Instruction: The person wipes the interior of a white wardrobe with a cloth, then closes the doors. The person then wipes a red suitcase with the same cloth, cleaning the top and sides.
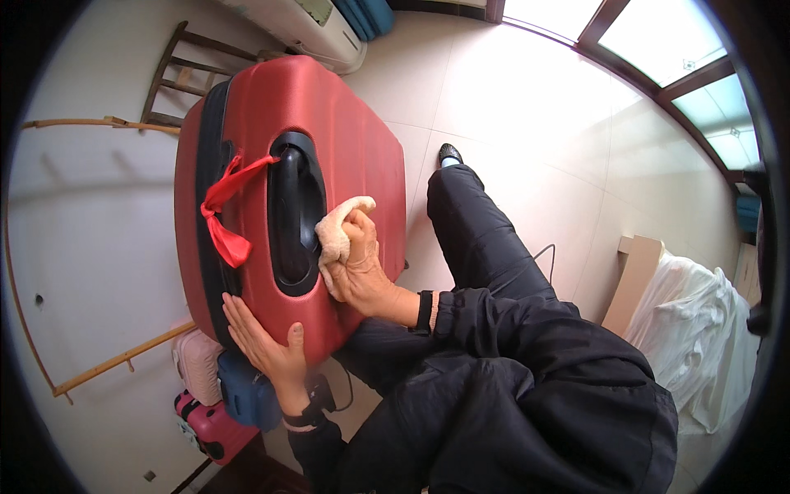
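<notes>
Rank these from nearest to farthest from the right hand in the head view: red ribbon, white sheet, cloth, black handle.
1. Cloth: gripped in the right hand.
2. Black handle: just left of the cloth.
3. Red ribbon: mostly left of the handle.
4. White sheet: far right side.

- One red suitcase (366, 156)
- One black handle (286, 189), on the suitcase
- One red ribbon (229, 246), on the suitcase
- One cream cloth (333, 236), against the suitcase
- Two hands at the suitcase: left hand (267, 347), right hand (362, 274)
- Three smaller luggage pieces (247, 395), below the suitcase
- One shoe (449, 152), right of the suitcase
</notes>
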The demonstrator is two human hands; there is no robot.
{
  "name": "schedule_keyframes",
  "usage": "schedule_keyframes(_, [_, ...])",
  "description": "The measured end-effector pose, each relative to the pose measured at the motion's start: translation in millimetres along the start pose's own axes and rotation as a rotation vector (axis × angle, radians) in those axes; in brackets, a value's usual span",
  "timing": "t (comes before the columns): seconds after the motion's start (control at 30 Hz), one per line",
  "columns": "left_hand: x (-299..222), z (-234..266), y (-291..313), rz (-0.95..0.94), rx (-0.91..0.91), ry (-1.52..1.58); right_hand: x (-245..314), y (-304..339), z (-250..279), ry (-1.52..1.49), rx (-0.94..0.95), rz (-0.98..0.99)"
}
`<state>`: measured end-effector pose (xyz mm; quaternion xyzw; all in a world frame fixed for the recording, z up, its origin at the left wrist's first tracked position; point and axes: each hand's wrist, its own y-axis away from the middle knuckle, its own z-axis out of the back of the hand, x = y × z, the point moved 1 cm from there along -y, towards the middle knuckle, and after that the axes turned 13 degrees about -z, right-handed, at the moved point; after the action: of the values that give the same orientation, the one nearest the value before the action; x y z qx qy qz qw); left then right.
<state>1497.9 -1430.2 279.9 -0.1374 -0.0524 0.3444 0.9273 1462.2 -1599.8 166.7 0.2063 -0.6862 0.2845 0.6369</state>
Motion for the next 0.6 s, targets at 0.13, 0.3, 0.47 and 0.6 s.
schedule_keyframes(0.13, [-3.2, 7.5, -2.9, -0.006, 0.023, 0.021, -6.4, -33.1, -8.4, -0.079, -0.146, -0.359])
schedule_keyframes(0.3, [-7.0, 13.7, -6.1, -0.002, 0.032, 0.036, -66.0, -137.5, -8.7, -0.107, -0.359, -0.361])
schedule_keyframes(0.47, [-10.2, 18.9, -6.8, 0.006, 0.048, 0.061, -123.5, -160.9, -2.4, -0.054, -0.355, -0.656])
schedule_keyframes(0.6, [-11.4, 21.1, -6.8, 0.004, 0.047, 0.073, -144.5, -159.6, -0.8, -0.053, -0.321, -0.686])
